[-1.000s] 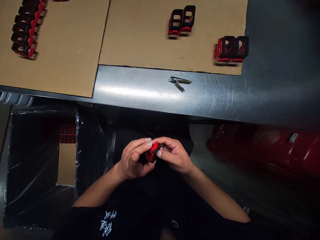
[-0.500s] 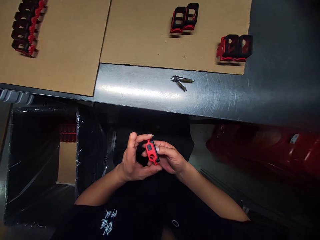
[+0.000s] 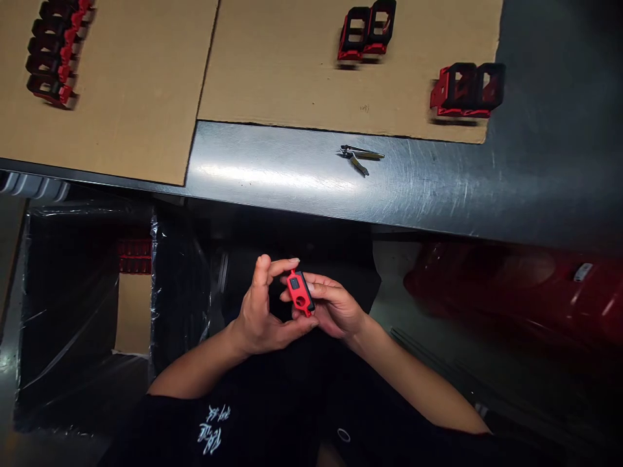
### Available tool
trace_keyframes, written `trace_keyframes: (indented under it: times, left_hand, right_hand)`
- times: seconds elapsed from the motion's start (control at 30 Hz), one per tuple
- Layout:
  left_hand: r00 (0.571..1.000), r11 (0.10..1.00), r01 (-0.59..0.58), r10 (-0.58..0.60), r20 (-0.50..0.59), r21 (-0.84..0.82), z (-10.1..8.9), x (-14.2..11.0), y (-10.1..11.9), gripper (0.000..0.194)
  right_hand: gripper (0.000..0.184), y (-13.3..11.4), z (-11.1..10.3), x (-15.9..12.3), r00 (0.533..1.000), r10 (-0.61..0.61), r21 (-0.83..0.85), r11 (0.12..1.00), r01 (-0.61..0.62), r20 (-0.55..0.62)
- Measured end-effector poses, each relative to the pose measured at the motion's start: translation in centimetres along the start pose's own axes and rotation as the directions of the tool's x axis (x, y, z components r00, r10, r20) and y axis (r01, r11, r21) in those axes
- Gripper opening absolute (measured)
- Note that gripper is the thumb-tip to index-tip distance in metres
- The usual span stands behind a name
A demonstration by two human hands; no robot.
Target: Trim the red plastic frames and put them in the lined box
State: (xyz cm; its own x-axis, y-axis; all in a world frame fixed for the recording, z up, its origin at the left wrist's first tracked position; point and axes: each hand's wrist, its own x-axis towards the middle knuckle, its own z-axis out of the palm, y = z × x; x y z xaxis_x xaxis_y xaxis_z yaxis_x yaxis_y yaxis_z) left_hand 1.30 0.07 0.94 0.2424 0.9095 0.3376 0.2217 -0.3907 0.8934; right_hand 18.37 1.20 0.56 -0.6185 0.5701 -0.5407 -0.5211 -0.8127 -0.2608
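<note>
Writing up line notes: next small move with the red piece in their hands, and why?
Probably turn the red-and-black plastic piece over in the fingers: the left hand and right hand both hold it up, and only the face with the round hole shows, so the other side can't be checked yet.

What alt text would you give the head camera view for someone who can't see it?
The left hand and right hand hold a small red-and-black plastic part between them. Beyond the hands, red-and-black plastic frames sit on cardboard sheets laid on a steel table, with small metal clippers lying on the steel.
</note>
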Motion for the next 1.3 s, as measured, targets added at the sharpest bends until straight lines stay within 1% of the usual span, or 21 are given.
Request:
trace_keyframes:
  times: [0.13, 0.23, 0.3, 0.47, 0.57, 0.7, 0.8, 0.93, 1.03, 1.1, 1.17, 1.23, 1.3]
  left_hand:
    - [0.995, 0.995, -0.093, 0.091, 0.03, 0.048, -0.1, 0.4, 0.1, 0.116]
    - [0.987, 0.987, -0.158, 0.157, 0.028, 0.032, 0.0, 0.6, 0.1, 0.113]
    - [0.984, 0.984, -0.176, 0.175, 0.029, 0.011, 0.0, 0.7, 0.1, 0.11]
    - [0.987, 0.988, -0.153, 0.154, 0.052, -0.039, -0.2, 0.5, 0.0, 0.109]
    - [0.989, 0.99, -0.134, 0.137, 0.059, -0.042, -0.3, 0.4, -0.1, 0.11]
    - [0.992, 0.993, -0.119, 0.119, 0.034, -0.003, -0.2, 0.2, -0.2, 0.112]
    - [0.997, 0.997, -0.072, 0.072, 0.016, 0.013, -0.1, 0.1, -0.5, 0.108]
    - [1.0, 1.0, -0.004, 0.004, 0.013, 0.018, 0.0, -0.2, -0.8, 0.104]
    - [0.999, 0.996, 0.036, -0.036, 0.006, 0.079, 0.0, -0.3, -1.0, 0.101]
    - [0.997, 0.988, 0.061, -0.068, 0.041, 0.145, 0.0, -0.3, -1.0, 0.097]
    - [0.992, 0.981, 0.084, -0.1, 0.082, 0.177, -0.2, -0.4, -1.0, 0.093]
    - [0.986, 0.982, 0.121, -0.135, 0.095, 0.147, -0.3, -0.6, -1.2, 0.088]
    - [0.973, 0.979, 0.202, -0.203, 0.113, 0.021, -0.4, -0.8, -1.5, 0.086]
  right_hand:
    - [0.03, 0.2, -0.3, 0.0, 1.0, 0.003, -0.002, 1.0, -0.003, 0.013]
    - [0.03, 0.3, -0.3, 0.1, 1.0, -0.008, -0.008, 1.0, 0.008, 0.016]
    - [0.03, 0.1, -0.3, 0.1, 1.0, -0.018, -0.018, 1.0, 0.019, 0.012]
    - [0.031, -0.4, -0.1, -0.2, 0.996, -0.086, -0.074, 0.994, 0.085, -0.015]
    - [0.032, -0.6, 0.0, -0.4, 0.993, -0.113, -0.121, 0.987, 0.109, -0.027]
    - [0.036, -0.7, -0.2, -0.5, 0.987, -0.158, -0.133, 0.979, 0.152, -0.037]
    - [0.037, -1.1, -0.3, -0.6, 0.979, -0.201, -0.153, 0.969, 0.193, -0.038]
    - [0.038, -1.6, -0.1, -0.8, 0.983, -0.181, -0.147, 0.974, 0.173, -0.041]
    - [0.034, -1.6, 0.4, -1.0, 0.98, -0.191, -0.208, 0.962, 0.176, -0.059]
    - [0.032, -1.5, 0.9, -1.0, 0.97, -0.235, -0.306, 0.93, 0.206, -0.061]
    - [0.032, -1.4, 1.3, -1.0, 0.953, -0.297, -0.436, 0.866, 0.242, -0.059]
    - [0.029, -1.4, 1.6, -1.0, 0.926, -0.373, -0.581, 0.768, 0.268, -0.065]
    - [0.026, -1.4, 1.7, -1.3, 0.887, -0.459, -0.734, 0.621, 0.277, -0.054]
